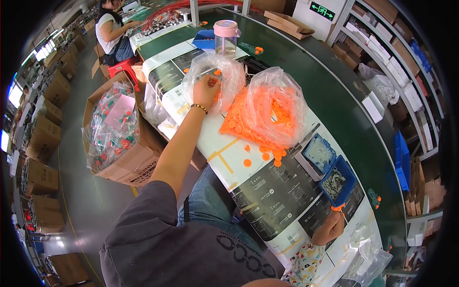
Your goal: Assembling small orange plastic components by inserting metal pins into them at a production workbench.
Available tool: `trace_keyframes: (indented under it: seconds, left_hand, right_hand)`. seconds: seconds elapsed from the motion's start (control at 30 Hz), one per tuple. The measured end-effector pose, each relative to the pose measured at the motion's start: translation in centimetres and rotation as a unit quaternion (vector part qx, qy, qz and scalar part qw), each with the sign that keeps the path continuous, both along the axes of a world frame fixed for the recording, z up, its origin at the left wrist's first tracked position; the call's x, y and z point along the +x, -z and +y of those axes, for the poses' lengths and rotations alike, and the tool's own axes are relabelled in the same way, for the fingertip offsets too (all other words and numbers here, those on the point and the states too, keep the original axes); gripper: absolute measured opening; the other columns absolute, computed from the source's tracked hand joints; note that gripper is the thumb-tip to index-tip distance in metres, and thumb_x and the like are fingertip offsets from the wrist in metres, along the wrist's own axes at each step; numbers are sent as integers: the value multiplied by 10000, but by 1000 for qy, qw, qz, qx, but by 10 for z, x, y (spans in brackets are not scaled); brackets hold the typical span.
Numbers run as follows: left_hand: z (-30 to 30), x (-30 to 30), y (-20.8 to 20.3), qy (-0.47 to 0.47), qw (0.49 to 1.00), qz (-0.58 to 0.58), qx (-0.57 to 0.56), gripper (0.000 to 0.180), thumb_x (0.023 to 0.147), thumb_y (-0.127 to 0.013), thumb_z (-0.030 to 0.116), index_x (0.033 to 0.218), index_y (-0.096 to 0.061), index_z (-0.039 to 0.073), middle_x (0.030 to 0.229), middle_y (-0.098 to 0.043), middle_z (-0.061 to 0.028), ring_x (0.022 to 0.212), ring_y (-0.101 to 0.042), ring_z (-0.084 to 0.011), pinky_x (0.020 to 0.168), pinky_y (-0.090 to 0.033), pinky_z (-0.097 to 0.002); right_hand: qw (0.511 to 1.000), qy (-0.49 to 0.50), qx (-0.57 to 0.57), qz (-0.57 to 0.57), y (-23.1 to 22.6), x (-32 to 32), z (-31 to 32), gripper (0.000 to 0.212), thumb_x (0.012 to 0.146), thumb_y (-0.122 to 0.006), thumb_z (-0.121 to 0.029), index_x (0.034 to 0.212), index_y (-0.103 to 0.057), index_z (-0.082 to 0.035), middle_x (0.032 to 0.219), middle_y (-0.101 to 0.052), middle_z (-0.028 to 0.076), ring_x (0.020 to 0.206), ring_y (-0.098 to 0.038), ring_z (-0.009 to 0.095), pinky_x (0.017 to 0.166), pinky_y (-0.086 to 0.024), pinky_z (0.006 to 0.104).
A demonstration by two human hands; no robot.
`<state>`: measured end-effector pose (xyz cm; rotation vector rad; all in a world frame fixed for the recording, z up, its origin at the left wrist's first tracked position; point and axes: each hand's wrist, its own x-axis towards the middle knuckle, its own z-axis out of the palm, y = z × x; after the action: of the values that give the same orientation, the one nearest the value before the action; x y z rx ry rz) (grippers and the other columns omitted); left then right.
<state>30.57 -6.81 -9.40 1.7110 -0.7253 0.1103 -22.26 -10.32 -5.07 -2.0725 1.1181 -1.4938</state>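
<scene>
My left hand (206, 91) reaches into the mouth of a clear plastic bag (229, 71) that holds a few small orange pieces. Its fingers are pinched together, and what they hold is hidden. Beside it lies a larger clear bag (294, 98) full of round orange plastic pieces (260, 107), with several spilled onto the table in front. At the lower right, my right hand (329, 228) is closed, fingers curled, just below some orange pieces (338, 208). Whether it grips one I cannot tell. Past them sits a blue bin (337, 182) of thin metal pins.
Another blue tray (319, 153) with pale contents adjoins the bin. A pink-lidded clear jar (225, 40) stands at the far end. An open carton (138, 160) of bagged red and green parts is at my left. Crumpled clear plastic (366, 258) lies near right. Another person sits beyond.
</scene>
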Motion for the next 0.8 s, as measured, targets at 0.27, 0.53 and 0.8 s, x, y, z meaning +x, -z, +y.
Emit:
trace_keyframes:
  seconds: [0.27, 0.53, 0.8]
  left_hand:
    - [-1, -1, 0, 10, 999, -17, 28, 162, 786, -658, 100, 929, -645, 25, 838, -683, -94, 756, -660, -192, 719, -527, -301]
    - [0, -1, 2, 2, 991, -92, 100, 168, 780, -613, 84, 939, -648, 44, 845, -686, -116, 786, -669, -238, 736, -526, -326]
    - [1, -7, -5, 14, 995, -47, 83, 158, 773, -615, 94, 913, -659, 36, 845, -689, -111, 786, -670, -231, 731, -525, -321]
  right_hand:
    - [1000, 1, -6, 1, 0, -1, 0, 396, 995, -401, -201, 630, -385, -47, 590, -343, -8, 531, -313, 79, 494, -229, 259]
    - [1000, 3, -4, 0, 1, 0, -1, 403, 996, -401, -202, 626, -389, -43, 589, -346, -5, 526, -316, 79, 492, -228, 258]
    - [1000, -6, -2, -3, 1, -1, -1, 410, 999, -400, -204, 622, -388, -42, 587, -348, -3, 524, -319, 80, 492, -230, 258]
